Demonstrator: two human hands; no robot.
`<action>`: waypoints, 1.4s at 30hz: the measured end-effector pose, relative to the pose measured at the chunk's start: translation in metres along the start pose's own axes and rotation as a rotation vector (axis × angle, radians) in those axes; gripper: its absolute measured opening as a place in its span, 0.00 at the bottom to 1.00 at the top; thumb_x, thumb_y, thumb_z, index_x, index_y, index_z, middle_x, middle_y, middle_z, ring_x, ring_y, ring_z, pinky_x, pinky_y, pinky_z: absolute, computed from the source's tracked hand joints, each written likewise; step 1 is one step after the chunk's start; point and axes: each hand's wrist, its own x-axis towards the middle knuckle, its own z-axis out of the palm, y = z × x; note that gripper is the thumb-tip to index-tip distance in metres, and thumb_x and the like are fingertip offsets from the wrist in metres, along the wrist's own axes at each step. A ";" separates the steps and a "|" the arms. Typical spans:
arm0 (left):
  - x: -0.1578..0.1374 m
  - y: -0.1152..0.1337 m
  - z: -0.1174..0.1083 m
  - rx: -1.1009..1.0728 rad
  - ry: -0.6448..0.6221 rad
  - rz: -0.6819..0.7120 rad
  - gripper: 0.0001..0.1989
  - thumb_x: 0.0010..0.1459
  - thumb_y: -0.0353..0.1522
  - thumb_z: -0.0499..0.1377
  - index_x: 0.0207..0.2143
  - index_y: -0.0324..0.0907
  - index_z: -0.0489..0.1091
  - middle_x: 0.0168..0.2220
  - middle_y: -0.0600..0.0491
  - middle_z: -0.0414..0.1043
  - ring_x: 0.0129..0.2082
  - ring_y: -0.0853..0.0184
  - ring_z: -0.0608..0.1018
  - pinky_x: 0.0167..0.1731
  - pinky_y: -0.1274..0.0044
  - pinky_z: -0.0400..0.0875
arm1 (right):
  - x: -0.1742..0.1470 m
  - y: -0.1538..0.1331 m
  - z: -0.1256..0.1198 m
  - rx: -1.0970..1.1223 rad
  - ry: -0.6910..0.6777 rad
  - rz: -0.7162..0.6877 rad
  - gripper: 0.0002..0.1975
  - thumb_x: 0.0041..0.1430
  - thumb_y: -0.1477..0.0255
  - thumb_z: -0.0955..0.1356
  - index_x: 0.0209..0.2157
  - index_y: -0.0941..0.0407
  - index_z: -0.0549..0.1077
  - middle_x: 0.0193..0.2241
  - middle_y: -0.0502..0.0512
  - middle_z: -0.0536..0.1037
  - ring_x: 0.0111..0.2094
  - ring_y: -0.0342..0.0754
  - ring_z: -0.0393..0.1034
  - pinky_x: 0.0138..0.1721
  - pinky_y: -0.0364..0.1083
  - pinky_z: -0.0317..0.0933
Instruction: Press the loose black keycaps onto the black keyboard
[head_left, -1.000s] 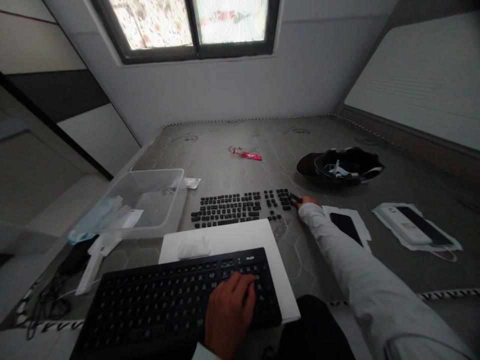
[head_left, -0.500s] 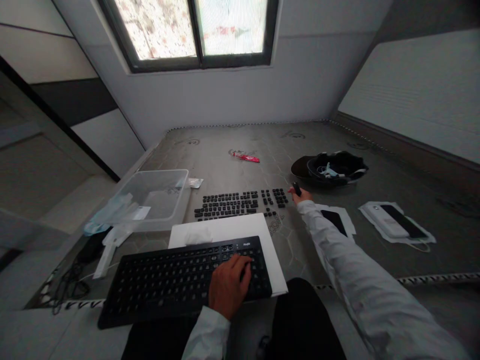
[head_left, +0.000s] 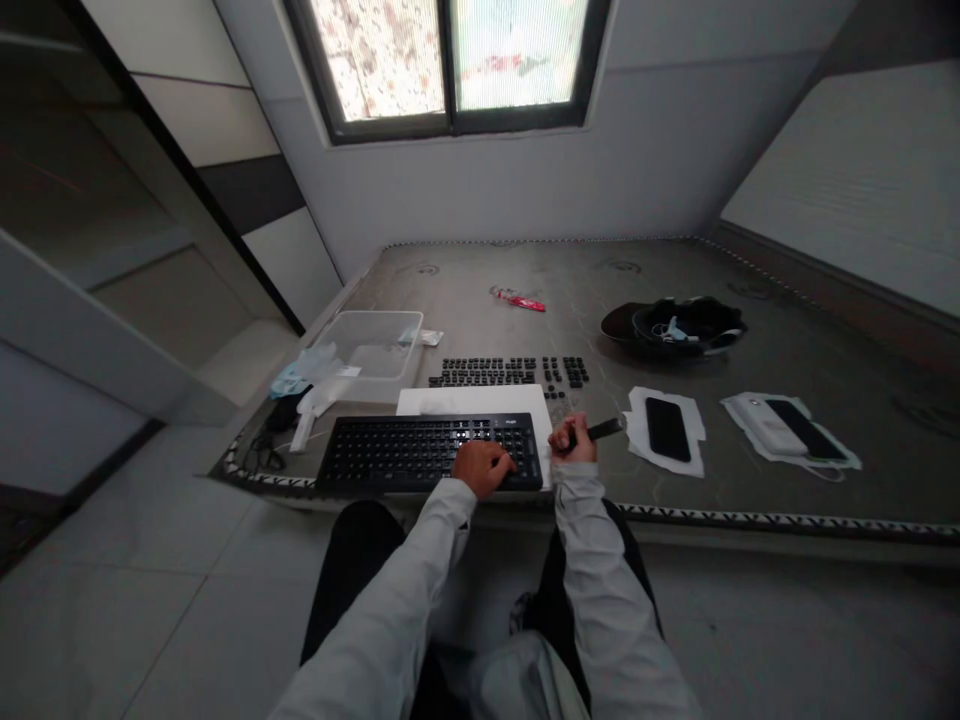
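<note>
My left hand (head_left: 482, 469) rests on the right part of a black keyboard (head_left: 397, 450), thumb and fingers apart, near the number pad. The keyboard lies on a white box (head_left: 472, 398). Just right of the keyboard, my right hand (head_left: 574, 438) is closed around a slim black handle-like tool (head_left: 604, 429); its end points right, and its exact kind cannot be made out. Beyond the box, loose black keycaps (head_left: 487, 372) lie in rows, grouped like a keyboard layout.
A clear plastic bin (head_left: 382, 345) stands at left, with bags and cables (head_left: 266, 450) beside it. A red tool (head_left: 525, 301) lies farther back. At right are an upturned black cap (head_left: 690, 330), a phone (head_left: 667, 430) on a white sheet, and a white device (head_left: 765, 425) beside another phone.
My right hand has drawn back from the keycaps toward the keyboard, still holding the black tool. My left hand stays on the keyboard. The view has shifted left.
</note>
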 end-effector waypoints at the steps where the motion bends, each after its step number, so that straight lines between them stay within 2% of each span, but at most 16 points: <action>1: 0.001 0.001 -0.001 -0.003 -0.004 -0.009 0.16 0.60 0.31 0.52 0.29 0.45 0.80 0.29 0.56 0.78 0.30 0.70 0.77 0.33 0.79 0.65 | -0.009 0.001 0.000 -0.002 -0.021 0.000 0.28 0.41 0.45 0.74 0.23 0.54 0.63 0.09 0.38 0.54 0.12 0.36 0.46 0.15 0.40 0.41; 4: 0.001 0.003 -0.004 -0.010 0.006 -0.029 0.16 0.59 0.31 0.52 0.30 0.46 0.81 0.28 0.57 0.78 0.29 0.70 0.76 0.31 0.80 0.64 | -0.024 -0.002 0.003 -0.022 -0.102 0.000 0.28 0.45 0.45 0.72 0.21 0.54 0.61 0.09 0.39 0.53 0.12 0.36 0.46 0.16 0.40 0.42; 7: 0.000 0.006 -0.005 0.005 0.018 -0.037 0.16 0.59 0.31 0.52 0.32 0.46 0.81 0.30 0.56 0.79 0.31 0.69 0.77 0.33 0.80 0.64 | -0.028 -0.003 0.008 -0.075 -0.165 0.050 0.30 0.41 0.43 0.72 0.20 0.54 0.60 0.08 0.40 0.52 0.11 0.37 0.46 0.15 0.41 0.42; 10: 0.000 0.006 -0.004 0.023 0.017 -0.050 0.15 0.59 0.32 0.52 0.32 0.46 0.81 0.30 0.56 0.79 0.32 0.69 0.77 0.34 0.79 0.65 | -0.031 0.001 0.012 -0.130 -0.186 0.084 0.31 0.37 0.42 0.73 0.19 0.54 0.61 0.07 0.40 0.52 0.10 0.37 0.45 0.14 0.41 0.39; 15: 0.000 0.004 -0.001 0.024 0.040 -0.042 0.15 0.60 0.32 0.52 0.37 0.47 0.81 0.36 0.56 0.80 0.36 0.68 0.78 0.38 0.80 0.67 | -0.032 0.016 0.009 -0.146 -0.229 0.094 0.30 0.40 0.42 0.73 0.20 0.54 0.62 0.07 0.39 0.52 0.10 0.37 0.46 0.13 0.40 0.40; 19: -0.001 0.003 -0.001 0.007 0.036 -0.022 0.15 0.60 0.31 0.52 0.38 0.47 0.80 0.36 0.56 0.80 0.37 0.69 0.78 0.39 0.80 0.67 | -0.027 0.026 0.000 -0.179 -0.242 0.146 0.30 0.39 0.42 0.73 0.20 0.54 0.63 0.07 0.40 0.53 0.10 0.37 0.47 0.13 0.40 0.40; 24: 0.000 0.002 -0.001 0.008 0.026 -0.023 0.14 0.59 0.32 0.54 0.37 0.49 0.81 0.36 0.57 0.80 0.36 0.68 0.78 0.38 0.80 0.67 | -0.021 0.032 -0.007 -0.240 -0.261 0.135 0.29 0.42 0.43 0.72 0.21 0.55 0.65 0.08 0.41 0.55 0.11 0.37 0.48 0.13 0.40 0.40; 35: 0.002 0.000 0.001 0.085 -0.007 -0.029 0.14 0.58 0.33 0.53 0.34 0.48 0.80 0.34 0.56 0.80 0.36 0.68 0.78 0.37 0.80 0.66 | -0.025 0.039 -0.001 -0.470 -0.283 0.197 0.31 0.41 0.39 0.70 0.20 0.55 0.66 0.08 0.43 0.58 0.11 0.39 0.50 0.13 0.41 0.45; 42: 0.004 0.002 -0.002 0.081 -0.017 -0.036 0.14 0.58 0.34 0.54 0.32 0.46 0.80 0.32 0.56 0.80 0.33 0.69 0.77 0.33 0.80 0.64 | -0.037 0.036 0.007 -0.449 -0.214 0.050 0.28 0.46 0.43 0.69 0.19 0.54 0.64 0.10 0.42 0.56 0.13 0.38 0.48 0.14 0.41 0.43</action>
